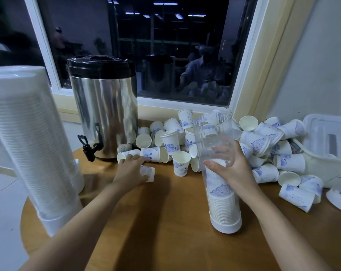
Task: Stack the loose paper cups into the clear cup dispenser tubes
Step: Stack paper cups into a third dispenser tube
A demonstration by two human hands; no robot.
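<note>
A clear dispenser tube [214, 137] stands upright on the wooden table, its lower part filled with nested paper cups [223, 208] above a white base. My right hand [232, 167] grips the tube at mid-height, fingers wrapped around its far side. My left hand [131, 169] holds a single white cup with blue print [149, 174], lying on its side on the table. Behind both hands lies a heap of several loose cups [165, 141], some upright, most tipped over, spreading to the right [267, 141].
A steel drinks urn [105, 110] with a black lid and tap stands at the back left. Two tall filled tubes of white cups [28, 145] lean at the left edge. A white plastic basket [326, 153] sits at the right. A dark window is behind.
</note>
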